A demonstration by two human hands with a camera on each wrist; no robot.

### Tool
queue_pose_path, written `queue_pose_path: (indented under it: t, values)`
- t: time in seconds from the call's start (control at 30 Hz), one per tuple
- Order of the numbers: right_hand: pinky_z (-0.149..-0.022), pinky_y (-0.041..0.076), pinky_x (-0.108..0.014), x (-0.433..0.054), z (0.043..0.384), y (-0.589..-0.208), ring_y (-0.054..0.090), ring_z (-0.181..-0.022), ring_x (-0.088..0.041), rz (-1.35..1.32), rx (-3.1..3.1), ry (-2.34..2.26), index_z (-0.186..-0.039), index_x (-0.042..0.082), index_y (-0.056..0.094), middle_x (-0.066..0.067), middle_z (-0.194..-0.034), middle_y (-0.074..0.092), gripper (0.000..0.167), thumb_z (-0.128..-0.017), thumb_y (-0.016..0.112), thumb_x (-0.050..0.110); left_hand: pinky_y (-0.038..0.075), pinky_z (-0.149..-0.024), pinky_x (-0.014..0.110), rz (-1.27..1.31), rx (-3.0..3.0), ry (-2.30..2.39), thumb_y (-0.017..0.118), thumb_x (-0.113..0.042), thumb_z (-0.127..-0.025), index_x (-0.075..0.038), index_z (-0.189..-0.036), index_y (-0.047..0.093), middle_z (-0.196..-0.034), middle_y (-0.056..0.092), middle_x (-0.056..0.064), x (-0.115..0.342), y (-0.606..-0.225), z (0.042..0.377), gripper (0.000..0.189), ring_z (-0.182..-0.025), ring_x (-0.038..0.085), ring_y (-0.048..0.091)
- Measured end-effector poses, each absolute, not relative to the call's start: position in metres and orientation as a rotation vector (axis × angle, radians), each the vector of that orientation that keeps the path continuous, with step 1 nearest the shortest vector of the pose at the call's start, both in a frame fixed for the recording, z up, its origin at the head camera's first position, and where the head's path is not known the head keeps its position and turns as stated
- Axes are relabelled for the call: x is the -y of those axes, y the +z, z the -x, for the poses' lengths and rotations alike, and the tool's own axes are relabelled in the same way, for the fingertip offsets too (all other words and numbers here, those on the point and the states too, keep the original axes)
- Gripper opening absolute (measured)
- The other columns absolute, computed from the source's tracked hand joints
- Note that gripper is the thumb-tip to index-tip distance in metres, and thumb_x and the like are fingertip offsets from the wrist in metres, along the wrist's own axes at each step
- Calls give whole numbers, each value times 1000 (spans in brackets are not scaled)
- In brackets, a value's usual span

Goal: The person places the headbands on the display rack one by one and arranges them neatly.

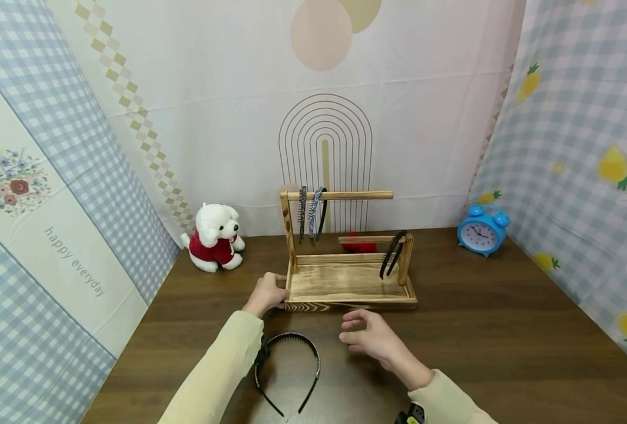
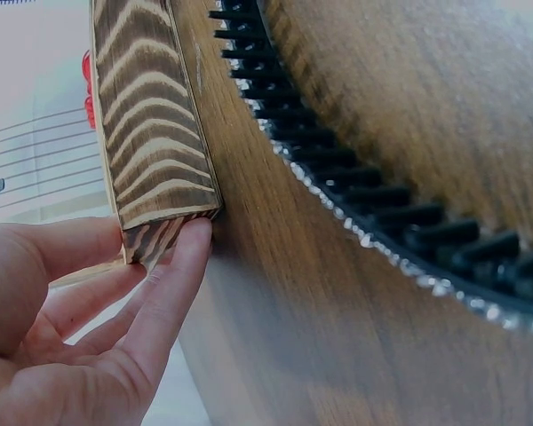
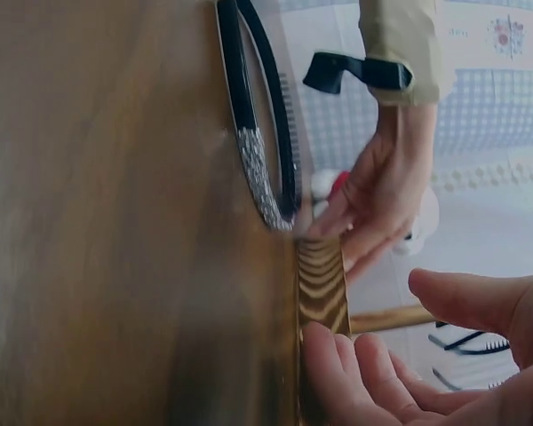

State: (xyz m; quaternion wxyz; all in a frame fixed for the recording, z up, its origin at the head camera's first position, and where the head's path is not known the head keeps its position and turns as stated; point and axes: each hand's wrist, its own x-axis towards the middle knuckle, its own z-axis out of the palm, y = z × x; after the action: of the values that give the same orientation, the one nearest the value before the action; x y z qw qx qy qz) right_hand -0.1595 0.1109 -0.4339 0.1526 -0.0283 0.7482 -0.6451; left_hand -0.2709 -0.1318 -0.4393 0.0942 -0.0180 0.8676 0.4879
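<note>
A wooden headband rack stands on the table, with a tray base and two horizontal bars. My left hand is at its front left corner; in the left wrist view the thumb and fingers pinch the end of the striped wood. My right hand hovers before the rack's front edge, fingers loosely bent and holding nothing. Between my forearms lies a black toothed headband with a glittery outer edge. Two headbands hang on the tall bar, and dark ones on the short bar.
A white plush dog in a red top sits at the back left. At the back right stands a blue alarm clock. Something red lies behind the rack. Patterned cloth hangs round the table.
</note>
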Motion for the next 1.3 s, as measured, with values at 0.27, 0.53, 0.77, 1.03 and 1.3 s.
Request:
queue_pose_path:
  t: [0.27,0.53,0.77,1.03,1.3]
  values:
    - [-79,60,-46,-95,155,-436,66,-88,-26,175,-2018,-1819,-126,-18,44,-30,-115,53,48,-85,66,-6,62,-64,37,63,-2575,1453,59,6,-90,10,-133,55,-116,66,29,133,-439,271,43,-87,31,72]
    - [-71,61,-44,-80,153,-441,61,-81,-23,166,-2022,-1738,-122,-17,46,-26,-108,52,45,-82,66,-7,62,-61,34,61,-2574,1438,59,6,-90,10,-133,55,-116,66,29,133,-438,271,43,-84,29,72]
    - [-63,62,-39,-68,157,-440,64,-73,-24,181,-2112,-1562,-116,-12,52,-20,-101,53,41,-80,71,-6,62,-61,35,64,-2583,1425,59,6,-89,11,-131,56,-114,67,29,132,-439,271,42,-84,30,72]
    - [-81,57,-47,-52,161,-434,65,-60,-21,314,-2439,-1133,-94,-5,64,-19,-102,57,31,-73,82,8,62,-61,36,78,-2580,1426,60,6,-89,10,-131,56,-113,67,29,132,-437,271,43,-84,30,72]
    - [-71,48,-36,-44,164,-435,47,-74,-25,357,-2647,-825,-72,6,54,-7,-82,50,21,-72,71,-5,62,-61,35,46,-2595,1391,59,6,-90,11,-132,55,-115,66,30,131,-438,271,43,-85,30,72]
